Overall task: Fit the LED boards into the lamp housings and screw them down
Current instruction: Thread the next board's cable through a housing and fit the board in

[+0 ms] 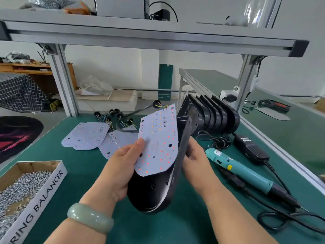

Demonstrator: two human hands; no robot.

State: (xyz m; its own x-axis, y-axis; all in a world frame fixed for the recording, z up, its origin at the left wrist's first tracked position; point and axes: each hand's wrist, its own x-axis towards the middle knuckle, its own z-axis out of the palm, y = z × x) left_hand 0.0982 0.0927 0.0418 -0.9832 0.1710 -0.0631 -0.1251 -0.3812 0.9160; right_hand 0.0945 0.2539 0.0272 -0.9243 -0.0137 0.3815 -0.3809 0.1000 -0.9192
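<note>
Green mat (175, 226) — LED board (160, 138) and housing (153, 191) between fingers (139, 142).

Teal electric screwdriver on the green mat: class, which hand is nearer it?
Right. The right hand grips the black lamp housing just beside the teal electric screwdriver; the left hand, pinching the white LED board, sits beyond the housing, farther away.

The left hand (121, 166) pinches a white LED board (158, 138) against the tilted black lamp housing (154, 189); the right hand (195, 161) grips that housing above the counter (175, 226).

The lamp housing (153, 191) hides the fingers of the right hand (195, 161).
</note>
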